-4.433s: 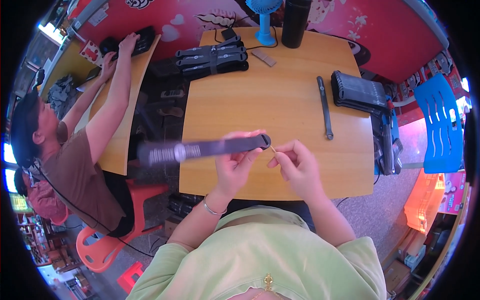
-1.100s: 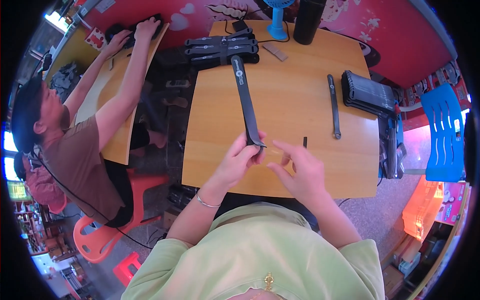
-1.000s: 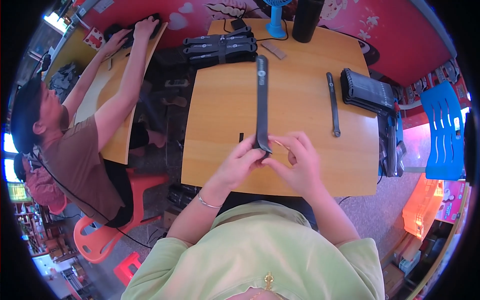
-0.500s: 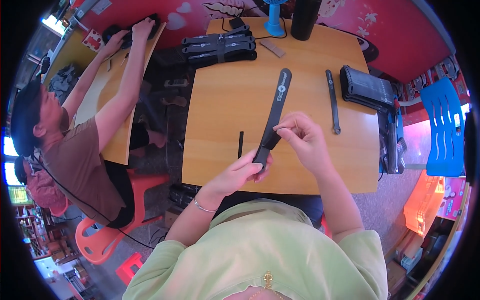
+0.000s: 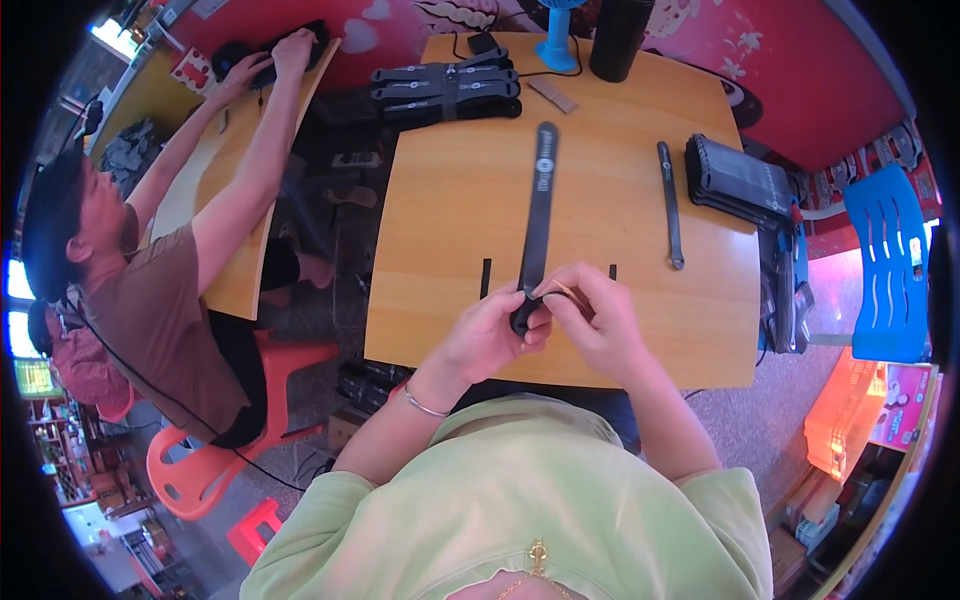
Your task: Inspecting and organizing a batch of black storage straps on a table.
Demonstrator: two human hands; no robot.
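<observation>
Over the table's near part, my left hand [image 5: 492, 335] is closed around the lower end of a long black strap [image 5: 539, 210] with a rounded tip and white print. That end is folded into a small loop, partly covered by fingers. My right hand [image 5: 600, 318] is closed beside it, fingertips pinching a thin dark band [image 5: 566, 295] against the strap. Fingers hide how the band and strap join. A short dark strip [image 5: 486, 278] lies left of the strap, and a similar dark mark [image 5: 613, 271] shows beyond my right hand.
On the wooden table [image 5: 440, 230] lie another black strap [image 5: 670, 205], a stack of black straps [image 5: 738, 185] and a banded bundle [image 5: 447, 90]. A blue fan [image 5: 556, 45] and black cylinder [image 5: 622, 40] stand at the back. A co-worker [image 5: 165, 320] sits at the left table.
The strap has swung from leaning right to nearly upright. My right hand has come down and closer to my left, at the folded end. The dark mark beyond it now shows.
</observation>
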